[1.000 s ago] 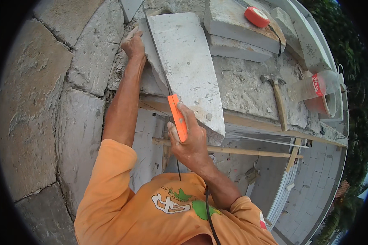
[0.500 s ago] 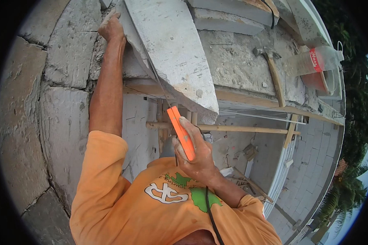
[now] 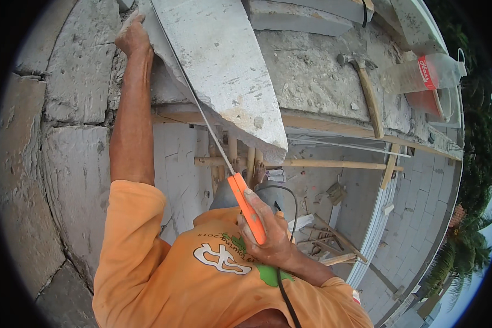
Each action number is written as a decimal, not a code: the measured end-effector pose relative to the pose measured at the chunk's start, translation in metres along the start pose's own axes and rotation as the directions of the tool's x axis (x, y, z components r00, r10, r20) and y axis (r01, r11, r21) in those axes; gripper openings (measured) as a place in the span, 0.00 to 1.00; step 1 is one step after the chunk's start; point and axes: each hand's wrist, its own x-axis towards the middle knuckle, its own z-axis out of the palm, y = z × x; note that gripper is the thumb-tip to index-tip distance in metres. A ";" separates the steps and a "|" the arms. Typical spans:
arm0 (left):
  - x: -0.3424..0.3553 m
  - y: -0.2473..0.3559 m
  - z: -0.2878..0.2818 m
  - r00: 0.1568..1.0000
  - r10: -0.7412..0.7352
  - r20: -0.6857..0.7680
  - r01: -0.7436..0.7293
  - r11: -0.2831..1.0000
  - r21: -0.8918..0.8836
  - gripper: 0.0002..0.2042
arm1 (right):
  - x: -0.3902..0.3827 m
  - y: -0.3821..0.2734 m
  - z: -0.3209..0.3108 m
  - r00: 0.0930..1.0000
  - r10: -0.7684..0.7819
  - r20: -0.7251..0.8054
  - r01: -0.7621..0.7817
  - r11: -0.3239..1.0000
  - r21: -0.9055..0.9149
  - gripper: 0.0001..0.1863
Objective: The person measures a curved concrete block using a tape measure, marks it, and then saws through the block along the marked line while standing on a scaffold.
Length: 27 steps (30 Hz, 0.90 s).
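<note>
Left hand (image 3: 134,37): dusty, fingers partly hidden; left forearm (image 3: 132,115) extends below the fingers, nearly straight toward the body. Right hand (image 3: 268,232): fingers curled in a grip; wrist below and right of them, right forearm (image 3: 307,268) slanting farther right.

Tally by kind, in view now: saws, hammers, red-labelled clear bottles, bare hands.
Saw, orange handle, in the right hand: 1
Hammer, wooden handle: 1
Clear bottle, red label: 1
Bare hands, right plus left hand: 2
Total: 5
</note>
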 end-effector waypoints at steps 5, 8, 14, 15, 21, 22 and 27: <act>0.023 -0.005 -0.006 1.000 0.014 -0.005 -0.014 0.996 -0.084 0.13 | 0.060 0.002 0.022 0.986 0.108 0.125 -0.117 0.991 0.066 0.33; 0.026 -0.015 -0.009 0.999 0.006 -0.037 -0.008 0.999 -0.050 0.12 | 0.015 0.010 0.005 0.969 0.182 0.167 -0.210 0.963 0.170 0.34; 0.032 -0.036 -0.017 0.999 0.042 0.018 -0.042 0.999 0.010 0.12 | 0.035 0.013 0.017 0.998 0.054 0.045 -0.058 0.995 0.080 0.31; 0.028 -0.030 -0.012 0.998 0.057 0.001 -0.057 0.998 0.021 0.12 | 0.046 0.011 0.029 0.997 0.066 0.038 -0.069 0.995 0.076 0.32; 0.018 -0.013 -0.008 0.990 0.078 -0.114 -0.062 0.988 0.141 0.12 | -0.017 0.007 -0.008 0.992 0.097 0.081 -0.103 0.991 0.083 0.32; 0.019 -0.014 -0.009 0.986 0.122 -0.111 -0.098 0.974 0.203 0.13 | -0.018 0.011 -0.007 0.995 0.083 0.051 -0.088 0.992 0.091 0.32; 0.017 -0.006 -0.008 0.993 0.067 -0.097 -0.042 0.970 0.239 0.13 | 0.048 0.017 0.020 0.989 0.099 0.111 -0.112 0.987 0.118 0.35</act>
